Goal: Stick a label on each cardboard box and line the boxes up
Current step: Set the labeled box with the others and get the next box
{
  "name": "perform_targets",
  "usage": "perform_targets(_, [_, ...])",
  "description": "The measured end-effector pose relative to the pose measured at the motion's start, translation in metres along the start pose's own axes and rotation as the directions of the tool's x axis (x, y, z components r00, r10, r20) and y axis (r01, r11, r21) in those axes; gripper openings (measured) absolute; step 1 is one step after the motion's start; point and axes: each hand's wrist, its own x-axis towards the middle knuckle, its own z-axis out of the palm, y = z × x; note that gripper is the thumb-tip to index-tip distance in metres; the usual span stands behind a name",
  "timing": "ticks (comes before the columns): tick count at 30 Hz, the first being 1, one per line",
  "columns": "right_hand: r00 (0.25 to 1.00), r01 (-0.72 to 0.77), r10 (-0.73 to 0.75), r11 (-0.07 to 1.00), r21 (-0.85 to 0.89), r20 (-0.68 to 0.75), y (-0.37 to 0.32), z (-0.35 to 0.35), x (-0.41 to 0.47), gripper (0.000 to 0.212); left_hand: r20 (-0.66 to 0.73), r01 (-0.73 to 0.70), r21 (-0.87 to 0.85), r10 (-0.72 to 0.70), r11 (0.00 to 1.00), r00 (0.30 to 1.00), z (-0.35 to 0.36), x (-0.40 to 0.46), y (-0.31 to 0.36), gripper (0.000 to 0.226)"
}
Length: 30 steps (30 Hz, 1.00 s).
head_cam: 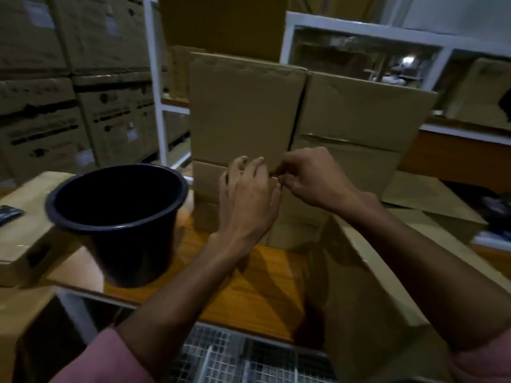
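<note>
Stacked cartons (55,87) fill the dim storeroom wall on the left, printed and shelved out of the way, while the work happens on an orange wooden table (249,286) in front. At the table's left end a flat box (25,225) lies on its side, and a black bucket (119,217) stands just beside it, mouth up and within easy reach, probably there to catch peeled backing scraps, though nothing shows inside it. Behind the bucket, two plain boxes stand upright at the back of the table, the left box (243,106) and the right box (365,114) pressed side by side with faces toward the person, which looks like the start of the line. No label shows on either face. Both hands meet low in front of the seam between them. The left hand (249,200) has its fingers spread and slightly curled, thumb tip meeting the other hand. The right hand (312,178) is pinched tight, thumb and forefinger together on something too small and blurred to name; I would guess a label being peeled from its backing, held close to the boxes so it can go straight on. To the right an open box (373,272) sits at the table's edge, flap raised.
</note>
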Motion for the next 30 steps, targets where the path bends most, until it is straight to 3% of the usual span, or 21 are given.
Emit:
perform_targets(4, [0.993, -0.05, 0.056, 0.997, 0.06, -0.103, 0.065, -0.024, -0.055, 0.015, 0.049, -0.023, -0.098, 0.028, 0.995, 0.998, 0.026, -0.013, 0.067, 0.028])
perform_targets(10, [0.985, -0.122, 0.144, 0.973, 0.195, -0.1, 0.16, -0.048, -0.139, 0.022, 0.232, 0.015, -0.113, 0.012, 0.994, 0.973, 0.064, -0.028, 0.173, 0.024])
perform_targets(14, [0.999, -0.05, 0.052, 0.976, 0.211, -0.004, 0.204, -0.051, -0.185, 0.025, 0.465, 0.076, 0.0, -0.067, 0.997, 0.883, 0.082, -0.045, 0.213, 0.028])
perform_targets(17, [0.997, -0.015, 0.001, 0.981, 0.193, 0.077, 0.22, -0.049, -0.205, 0.037, 0.586, 0.042, 0.139, -0.117, 0.989, 0.802, 0.088, -0.056, 0.226, 0.031])
perform_targets(19, [0.983, 0.029, -0.063, 0.98, 0.195, 0.171, 0.226, -0.045, -0.212, 0.046, 0.602, 0.029, 0.195, -0.143, 0.98, 0.786, 0.092, -0.061, 0.228, 0.038])
perform_targets(24, [0.884, 0.131, -0.2, 0.974, 0.185, 0.424, 0.235, -0.033, -0.215, 0.059, 0.534, 0.008, 0.169, -0.098, 0.986, 0.84, 0.1, -0.064, 0.214, 0.046])
perform_targets(27, [0.862, 0.096, -0.134, 0.99, 0.102, 0.489, 0.231, -0.029, -0.214, 0.061, 0.527, 0.013, 0.176, -0.106, 0.984, 0.843, 0.103, -0.063, 0.214, 0.048])
perform_targets(30, [0.884, 0.018, 0.009, 0.998, -0.055, 0.468, 0.226, -0.022, -0.212, 0.067, 0.52, 0.02, 0.172, -0.108, 0.985, 0.847, 0.105, -0.062, 0.212, 0.049])
